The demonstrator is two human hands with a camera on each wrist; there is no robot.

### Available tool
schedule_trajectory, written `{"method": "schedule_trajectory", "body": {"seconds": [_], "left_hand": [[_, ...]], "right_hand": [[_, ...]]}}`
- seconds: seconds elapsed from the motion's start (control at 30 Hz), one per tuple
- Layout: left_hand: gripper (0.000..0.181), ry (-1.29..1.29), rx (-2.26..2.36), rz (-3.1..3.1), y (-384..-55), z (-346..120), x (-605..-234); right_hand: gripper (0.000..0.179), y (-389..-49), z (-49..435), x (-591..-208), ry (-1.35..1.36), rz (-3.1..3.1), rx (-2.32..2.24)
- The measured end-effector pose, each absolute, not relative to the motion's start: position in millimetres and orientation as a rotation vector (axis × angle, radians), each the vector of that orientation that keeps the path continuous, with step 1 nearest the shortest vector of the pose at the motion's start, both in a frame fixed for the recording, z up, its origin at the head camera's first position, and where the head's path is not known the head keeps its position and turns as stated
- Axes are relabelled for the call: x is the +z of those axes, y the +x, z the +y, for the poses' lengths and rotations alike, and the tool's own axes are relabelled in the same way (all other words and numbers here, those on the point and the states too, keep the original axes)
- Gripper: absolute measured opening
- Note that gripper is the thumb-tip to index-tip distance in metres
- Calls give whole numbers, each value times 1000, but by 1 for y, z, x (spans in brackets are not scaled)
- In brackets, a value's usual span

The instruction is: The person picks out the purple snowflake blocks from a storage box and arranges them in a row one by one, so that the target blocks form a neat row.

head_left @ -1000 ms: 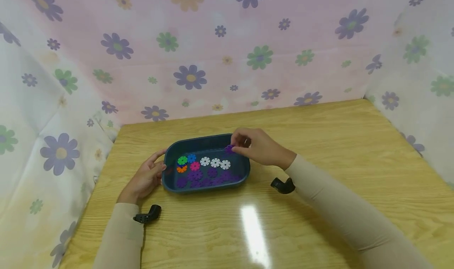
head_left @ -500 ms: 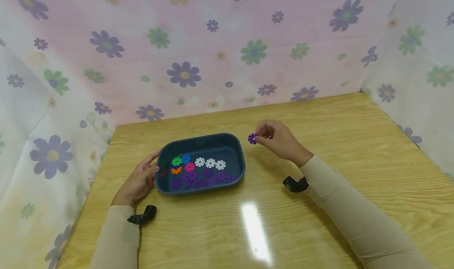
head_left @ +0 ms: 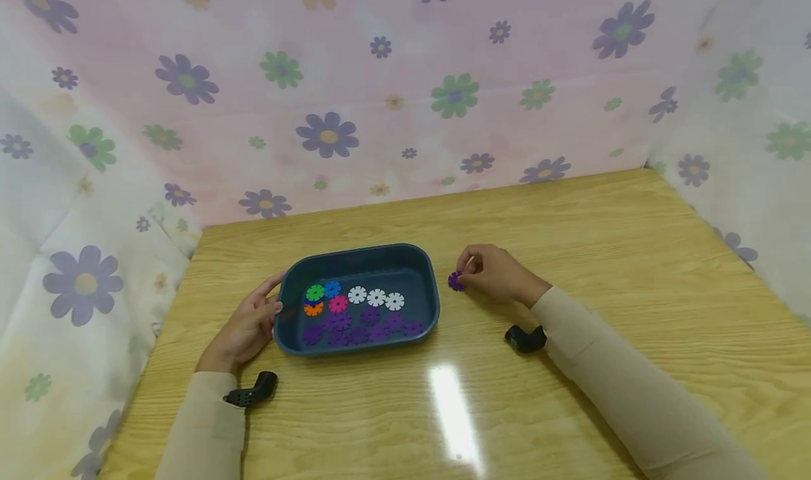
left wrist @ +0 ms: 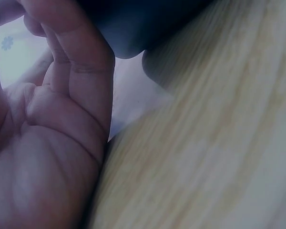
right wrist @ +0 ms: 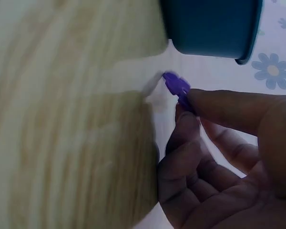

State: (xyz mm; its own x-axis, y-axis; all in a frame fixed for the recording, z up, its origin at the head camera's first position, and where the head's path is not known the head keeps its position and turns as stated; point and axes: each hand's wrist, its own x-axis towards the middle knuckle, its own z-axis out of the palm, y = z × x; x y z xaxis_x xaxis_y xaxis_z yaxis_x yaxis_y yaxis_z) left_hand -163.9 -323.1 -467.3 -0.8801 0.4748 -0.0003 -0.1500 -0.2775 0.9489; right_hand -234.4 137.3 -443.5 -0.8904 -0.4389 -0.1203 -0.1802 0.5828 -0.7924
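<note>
A dark blue plastic tray sits on the table, with flower-shaped plastic discs inside it. Several purple discs lie along its near side, three white discs form a row, and a green disc, blue disc, pink disc and orange disc are grouped at the left. My left hand holds the tray's left end, thumb at the rim. Just right of the tray, my right hand pinches a purple disc between thumb and index finger, close to the tabletop.
The wooden table extends to the right and in front of the tray. A flowered cloth stands behind and at both sides. Black wrist mounts jut from both sleeves.
My right hand has lifted the purple disc from over the tray's right end, moved right past the rim, then come lower beside the tray. The left hand keeps its place at the tray.
</note>
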Motion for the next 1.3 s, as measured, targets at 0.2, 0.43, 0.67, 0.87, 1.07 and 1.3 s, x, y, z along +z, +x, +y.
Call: {"method": "schedule_trajectory", "body": {"seconds": [0.2,0.43,0.67,0.87,1.07,1.3], "left_hand": [[56,420,2200,1559,-163,-322,-466],[57,454,2194,1522,-162,-322,-463],[56,451,2188,1522,-165,-323,-462],[55,448,2178,1537,-165,-324,-464],[54,473,2163,1553,-165,-324,-466],[55,447,2158,1566,-168,-323,-466]], "right_hand": [[8,-230,136,-440,-548,2569,-1128],[10,-229,132,-440,-576,2629,-1057],[5,-229,128,-438,-563,2657,-1034],[5,-227,127,-438,-557,2655,-1024],[8,-226,127,-439,-552,2654,-1016],[8,-227,130,-439,-554,2652,-1021]]}}
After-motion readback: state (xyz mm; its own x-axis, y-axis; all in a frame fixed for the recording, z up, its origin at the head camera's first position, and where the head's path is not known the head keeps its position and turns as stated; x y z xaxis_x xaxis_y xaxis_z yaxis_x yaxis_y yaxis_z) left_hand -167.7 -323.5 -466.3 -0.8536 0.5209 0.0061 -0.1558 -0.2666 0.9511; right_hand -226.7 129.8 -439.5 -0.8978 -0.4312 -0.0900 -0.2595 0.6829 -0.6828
